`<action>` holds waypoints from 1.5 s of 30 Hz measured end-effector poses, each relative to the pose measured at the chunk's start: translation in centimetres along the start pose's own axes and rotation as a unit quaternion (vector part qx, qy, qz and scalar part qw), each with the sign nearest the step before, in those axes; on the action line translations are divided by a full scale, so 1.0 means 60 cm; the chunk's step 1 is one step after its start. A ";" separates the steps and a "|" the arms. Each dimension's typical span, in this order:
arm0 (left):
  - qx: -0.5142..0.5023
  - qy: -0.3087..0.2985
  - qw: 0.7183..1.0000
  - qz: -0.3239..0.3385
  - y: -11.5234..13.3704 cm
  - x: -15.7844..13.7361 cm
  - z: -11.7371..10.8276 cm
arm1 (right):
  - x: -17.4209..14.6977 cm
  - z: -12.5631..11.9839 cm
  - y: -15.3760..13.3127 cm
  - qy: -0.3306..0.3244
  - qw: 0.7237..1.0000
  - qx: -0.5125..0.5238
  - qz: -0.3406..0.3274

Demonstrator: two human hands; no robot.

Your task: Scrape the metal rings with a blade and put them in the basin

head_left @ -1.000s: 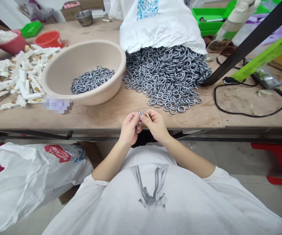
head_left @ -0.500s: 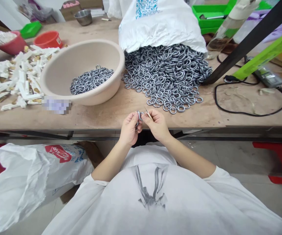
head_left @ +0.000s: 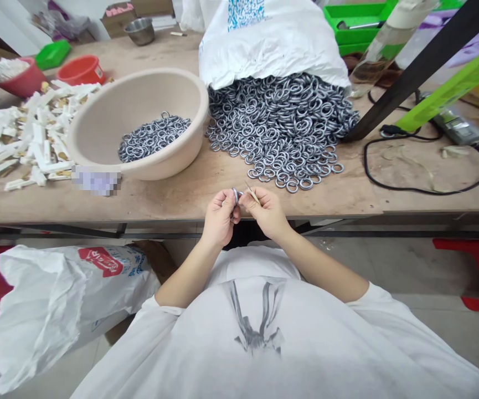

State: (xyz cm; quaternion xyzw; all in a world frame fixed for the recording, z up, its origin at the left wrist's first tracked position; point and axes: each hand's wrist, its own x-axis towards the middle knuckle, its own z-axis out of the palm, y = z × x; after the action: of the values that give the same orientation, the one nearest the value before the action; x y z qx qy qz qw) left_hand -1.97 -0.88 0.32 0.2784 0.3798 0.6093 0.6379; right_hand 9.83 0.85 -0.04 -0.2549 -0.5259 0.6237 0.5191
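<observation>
Grey ring (head_left: 235, 195) in left hand (head_left: 220, 217), right hand (head_left: 267, 213) beside

Wooden table (head_left: 160, 204), beige basin (head_left: 173, 165), gray rings (head_left: 283, 127), white sack (head_left: 272, 52)

The left hand (head_left: 219, 220) partly covers the gray rings (head_left: 235, 195); the thin tool (head_left: 253, 193) in the right hand (head_left: 269, 213) (too small to identify) is partly hidden. The top edge crops the white sack (head_left: 274, 49).

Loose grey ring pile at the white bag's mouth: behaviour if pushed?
The rings will probably shift and spread, as they lie loose and overlapping. Each looks stiff, with an even round shape. Those flat on the table would likely slide rather than roll.
</observation>
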 end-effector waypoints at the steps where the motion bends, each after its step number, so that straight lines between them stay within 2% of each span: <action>1: 0.003 -0.002 1.000 0.003 0.000 0.000 0.001 | 0.001 -0.001 0.001 0.001 1.000 0.004 -0.005; 4: 0.011 -0.004 1.000 0.007 -0.001 0.000 0.002 | 0.003 -0.004 0.001 0.011 1.000 0.007 -0.008; 8: 0.016 -0.011 1.000 0.016 -0.004 0.001 0.000 | 0.004 -0.003 -0.002 0.029 0.999 0.006 0.021; 20: 0.008 -0.024 1.000 0.018 -0.005 0.002 -0.003 | 0.003 -0.006 -0.003 0.023 0.998 0.025 0.048; 33: 0.007 -0.020 1.000 -0.004 -0.006 0.003 -0.005 | -0.001 -0.008 0.002 0.027 0.999 0.040 0.007; 39: 0.006 -0.020 1.000 -0.003 -0.009 0.003 -0.007 | -0.001 -0.003 -0.002 0.010 0.997 0.080 -0.009; 45: -0.001 -0.030 1.000 -0.003 -0.011 0.003 -0.009 | 0.000 -0.003 0.001 0.003 0.996 0.085 0.000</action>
State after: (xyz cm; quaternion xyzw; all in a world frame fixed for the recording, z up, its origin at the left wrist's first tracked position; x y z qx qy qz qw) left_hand -2.03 -0.84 -0.53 0.2946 0.3605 0.5992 0.6513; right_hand 9.94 0.93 -0.16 -0.2116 -0.4693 0.6653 0.5406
